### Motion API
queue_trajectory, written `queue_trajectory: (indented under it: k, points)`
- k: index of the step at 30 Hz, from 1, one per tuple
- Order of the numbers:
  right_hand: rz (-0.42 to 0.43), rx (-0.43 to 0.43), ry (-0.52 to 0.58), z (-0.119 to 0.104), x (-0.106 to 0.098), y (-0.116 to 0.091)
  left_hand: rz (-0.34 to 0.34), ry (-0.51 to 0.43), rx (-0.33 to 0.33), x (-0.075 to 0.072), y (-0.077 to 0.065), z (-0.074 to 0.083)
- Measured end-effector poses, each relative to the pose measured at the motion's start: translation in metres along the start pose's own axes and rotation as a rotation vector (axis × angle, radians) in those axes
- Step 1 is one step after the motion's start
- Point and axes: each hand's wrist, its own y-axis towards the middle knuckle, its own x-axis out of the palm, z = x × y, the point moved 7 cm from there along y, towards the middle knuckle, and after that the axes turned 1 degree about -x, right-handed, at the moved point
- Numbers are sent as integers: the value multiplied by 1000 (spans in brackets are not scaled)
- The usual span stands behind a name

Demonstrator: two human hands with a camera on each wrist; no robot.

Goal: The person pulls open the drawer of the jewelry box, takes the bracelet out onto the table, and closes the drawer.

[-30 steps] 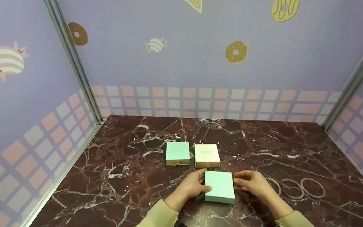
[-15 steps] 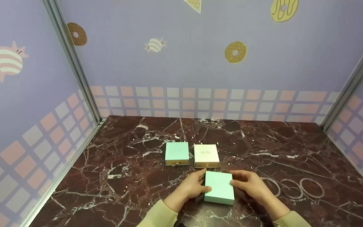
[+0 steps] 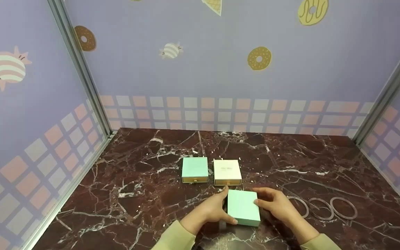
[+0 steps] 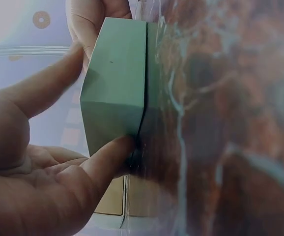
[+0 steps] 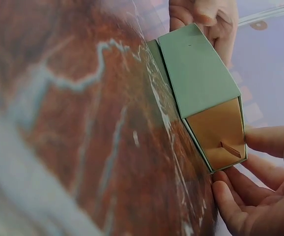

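Observation:
A mint-green drawer box (image 3: 243,206) lies near the front of the table between both hands. My left hand (image 3: 211,209) grips its left side, thumb at the near corner and forefinger at the far one. In the left wrist view that forefinger meets the plain green end of the box (image 4: 115,123) low down, by the table. From the other side my right hand (image 3: 277,205) holds the box, thumb on the top right edge. The right wrist view shows the gold drawer front (image 5: 218,135) with a small pull tab (image 5: 230,150), the right fingers reaching its lower edge.
Behind stand a second mint drawer box (image 3: 194,167) and a cream drawer box (image 3: 227,169), gold fronts facing me. Several thin rings lie to the right, the outermost ring (image 3: 355,211) farthest off. Patterned walls (image 3: 200,69) enclose the marbled table (image 3: 144,205).
My right thumb has come onto the box's top right edge. The left thumb has slid from the top left edge to the near corner, and the box has shifted slightly right.

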Motion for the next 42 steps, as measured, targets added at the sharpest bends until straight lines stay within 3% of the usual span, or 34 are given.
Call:
queue_trajectory:
  k: [9, 16, 19, 26, 29, 37, 42]
  points:
    - [12, -4, -23, -1, -1, 0, 57, -91, 4, -5, 2, -2]
    - [-21, -50, -139, -11, 0, -5, 131, -118, 17, -10, 2, -4]
    - [-42, -13, -216, -16, 2, -9, 148, -114, 12, -11, 1, -4]
    - [20, 142, -419, -23, 8, -20, 182, -81, 23, -13, 0, -2]
    - [12, 141, -446, -25, 15, -25, 195, -50, 19, -13, -1, -1]
    - [-38, 113, -457, -24, 22, -28, 159, -48, 37, -11, -3, 2]
    - [-59, 132, -423, -23, 20, -27, 112, -121, 59, -9, -2, 5]
